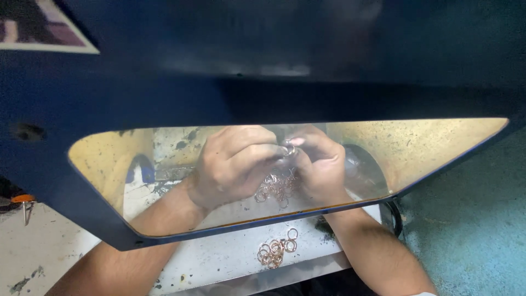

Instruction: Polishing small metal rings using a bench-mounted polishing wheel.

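Small metal ring point(290, 149) pinched between the fingertips of both hands, seen through a tinted viewing window point(438, 145) in a dark blue guard point(263, 66). Left hand point(233, 164): fingers curled tight, tips closed on the ring. Right hand point(323, 164): fingers likewise closed on the ring from the other side; the two hands touch at the tips. Just below the fingers, behind the window, hangs or lies a cluster of linked coppery rings point(276, 186); cannot tell whether it is joined to the held ring. Nearer the body than the fingers, outside the window, a second small heap of rings point(275, 251) rests on the scuffed white tabletop point(219, 257). Judgement: work is partway through, with one ring in hand and both groups of rings apparently yet to be handled or already handled; which is which is unclear.
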